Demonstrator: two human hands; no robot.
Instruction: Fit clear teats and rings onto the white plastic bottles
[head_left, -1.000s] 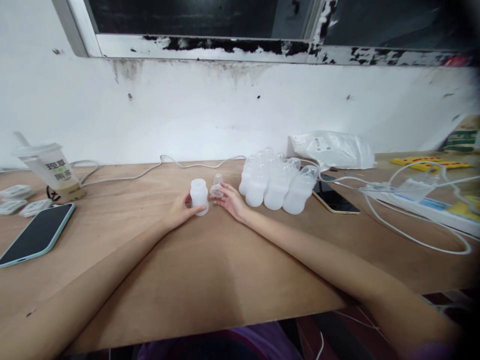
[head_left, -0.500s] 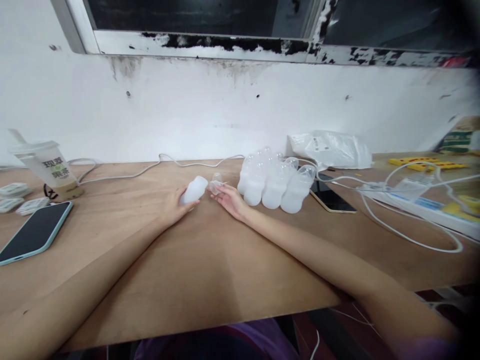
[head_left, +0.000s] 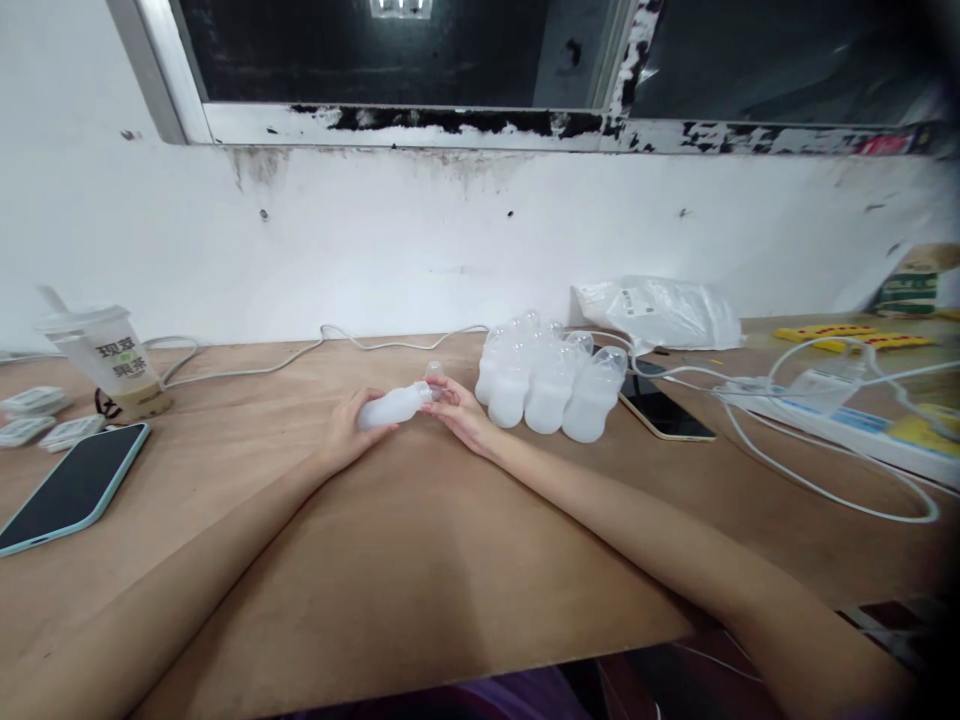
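Fingers of the left hand (head_left: 351, 430) grasp the bottle (head_left: 391, 407), tilted nearly flat; those of the right hand (head_left: 466, 420) curl at its right end, where a clear cap (head_left: 433, 369) shows, though blur leaves their hold unclear. A firm left grasp and gentle, level contact should suit this step. Standing bottles (head_left: 507, 398) are near the bottle's right; open table (head_left: 375, 540) lies before it, the edge (head_left: 480, 669) well apart.
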